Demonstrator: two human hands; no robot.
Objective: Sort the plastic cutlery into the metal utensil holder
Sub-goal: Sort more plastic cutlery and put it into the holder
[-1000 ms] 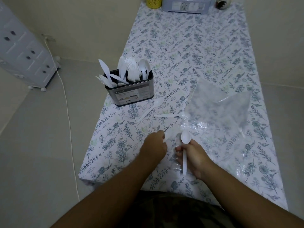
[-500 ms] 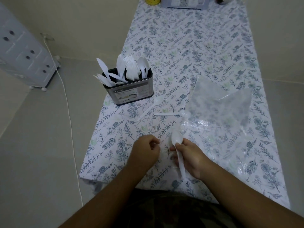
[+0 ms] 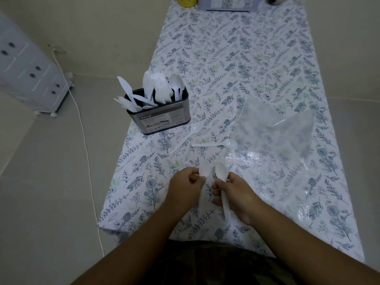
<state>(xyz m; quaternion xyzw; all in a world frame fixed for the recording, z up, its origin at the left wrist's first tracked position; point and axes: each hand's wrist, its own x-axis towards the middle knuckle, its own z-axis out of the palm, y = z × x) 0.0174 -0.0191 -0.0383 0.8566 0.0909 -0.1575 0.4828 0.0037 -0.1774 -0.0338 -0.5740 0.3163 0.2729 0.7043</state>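
Observation:
My right hand (image 3: 236,196) grips a white plastic spoon (image 3: 222,183) by its handle, bowl pointing away from me. My left hand (image 3: 186,189) pinches a clear plastic wrapper (image 3: 204,175) just left of the spoon's bowl. The metal utensil holder (image 3: 162,118) stands at the table's left edge, holding white knives on its left, forks in the middle and spoons on its right. Two loose white spoons (image 3: 186,137) (image 3: 213,144) lie on the cloth between the holder and my hands.
A large clear plastic bag (image 3: 273,134) lies flat to the right of the loose spoons. A yellow cup (image 3: 187,1) and a grey box (image 3: 228,4) stand at the table's far end. A white drawer cabinet (image 3: 26,75) and a white cable (image 3: 82,128) are on the floor to the left.
Both hands moved slightly nearer me and lifted. The left hand, fisted before, now pinches the clear wrapper beside the spoon. The right hand keeps holding the spoon.

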